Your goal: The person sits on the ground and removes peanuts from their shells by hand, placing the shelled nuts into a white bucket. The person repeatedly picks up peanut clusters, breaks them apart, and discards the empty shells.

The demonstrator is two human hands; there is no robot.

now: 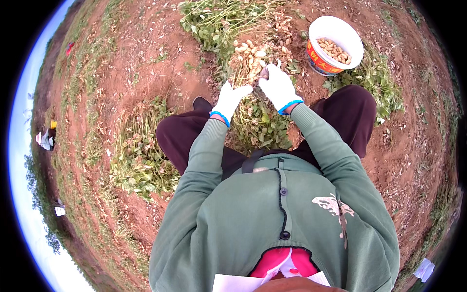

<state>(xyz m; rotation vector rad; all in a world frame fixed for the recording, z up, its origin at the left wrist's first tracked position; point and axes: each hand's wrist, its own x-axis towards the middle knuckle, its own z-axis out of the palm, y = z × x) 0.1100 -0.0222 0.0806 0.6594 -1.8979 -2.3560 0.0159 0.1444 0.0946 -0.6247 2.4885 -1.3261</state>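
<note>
Both my hands wear white knit gloves with blue cuffs. My left hand holds the stems and roots of a bunch of peanut plants, just below a cluster of pale peanut pods. At the right side of that cluster, my right hand has its fingers curled at the pods; what lies between them is partly hidden. Leafy peanut plants lie beyond my hands, and more leaves lie between my legs. To the right stands a white plastic bucket with a red and yellow printed band, holding loose peanuts.
Piles of pulled peanut plants lie at left and beneath and beside the bucket. Reddish soil with scattered dry leaves surrounds me. Far left, a person in a pale hat is near a yellow object.
</note>
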